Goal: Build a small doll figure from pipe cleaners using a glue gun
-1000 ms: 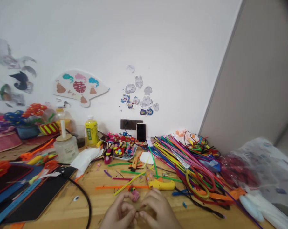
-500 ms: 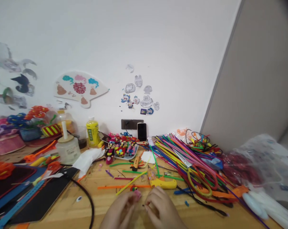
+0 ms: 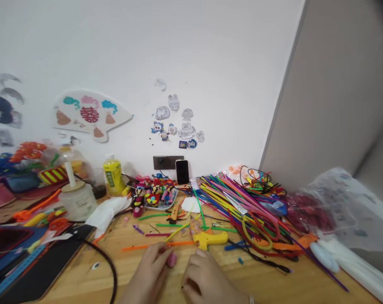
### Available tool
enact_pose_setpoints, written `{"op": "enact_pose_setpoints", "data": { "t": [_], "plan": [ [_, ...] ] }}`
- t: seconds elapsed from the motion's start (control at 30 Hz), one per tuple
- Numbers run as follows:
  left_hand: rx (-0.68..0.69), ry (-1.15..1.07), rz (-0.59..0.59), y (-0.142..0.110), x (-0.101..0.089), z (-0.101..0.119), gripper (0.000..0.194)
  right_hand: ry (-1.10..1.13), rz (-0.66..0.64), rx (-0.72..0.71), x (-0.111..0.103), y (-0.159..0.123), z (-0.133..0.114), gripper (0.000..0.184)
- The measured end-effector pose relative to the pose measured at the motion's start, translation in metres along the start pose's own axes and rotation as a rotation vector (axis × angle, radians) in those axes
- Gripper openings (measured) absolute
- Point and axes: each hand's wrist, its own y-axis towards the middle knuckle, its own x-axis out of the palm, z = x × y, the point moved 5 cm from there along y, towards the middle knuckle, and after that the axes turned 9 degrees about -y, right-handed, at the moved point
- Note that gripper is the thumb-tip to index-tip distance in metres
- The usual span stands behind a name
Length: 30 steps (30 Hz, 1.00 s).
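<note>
At the front of the table, my left hand [image 3: 154,268] is closed, its fingertips on a small pink fuzzy piece [image 3: 171,259]. My right hand [image 3: 204,274] is beside it with the fingers curled in a pinch. A tiny dark tip shows at those fingers, too small to name. Just beyond the right hand lies a yellow glue gun [image 3: 212,239]. An orange pipe cleaner [image 3: 131,248] runs across the wood past both hands.
Scissors [image 3: 258,240] rest on a heap of pipe cleaners [image 3: 236,194] at right. Several small figures [image 3: 153,194] stand on a tray at the back, near a phone [image 3: 182,172] and a yellow bottle [image 3: 113,175]. A black cable [image 3: 110,261] curves at left.
The view has turned slightly right, so things sit further left. My left hand keeps the pink piece, now turned so its green and red bits no longer show. My right fingers have curled in more.
</note>
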Motion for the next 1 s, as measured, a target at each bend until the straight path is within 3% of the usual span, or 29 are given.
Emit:
{"op": "enact_pose_setpoints", "data": {
  "t": [0.2,0.33,0.47,0.57,0.67,0.8,0.9,1.0],
  "plan": [
    [-0.058,-0.110,-0.019,-0.005,0.009,-0.019,0.029,-0.107,-0.043,-0.059,0.008,0.000,-0.007,0.006],
    [-0.177,-0.177,-0.039,-0.005,0.008,-0.024,0.026,-0.205,0.038,0.015,-0.008,0.003,0.006,0.007],
    [-0.268,-0.301,-0.056,-0.004,0.001,-0.018,0.019,-0.310,0.209,0.252,-0.036,0.000,0.047,0.040],
    [-0.366,-0.414,-0.064,-0.005,0.000,-0.017,0.019,-0.298,0.144,0.264,-0.036,-0.002,0.067,0.053],
    [-0.495,-0.541,-0.038,-0.005,0.004,-0.022,0.021,-0.326,0.112,0.307,-0.032,-0.002,0.072,0.049],
    [-0.638,-0.753,0.036,-0.006,0.010,-0.032,0.026,-0.338,0.163,0.334,-0.033,-0.001,0.067,0.041],
    [-0.691,-0.827,0.049,-0.008,0.013,-0.037,0.027,-0.255,0.231,0.328,-0.041,-0.003,0.066,0.039],
    [-0.727,-0.877,0.042,-0.010,0.017,-0.039,0.031,-0.102,0.302,0.330,-0.047,-0.005,0.068,0.026]
  ]
}}
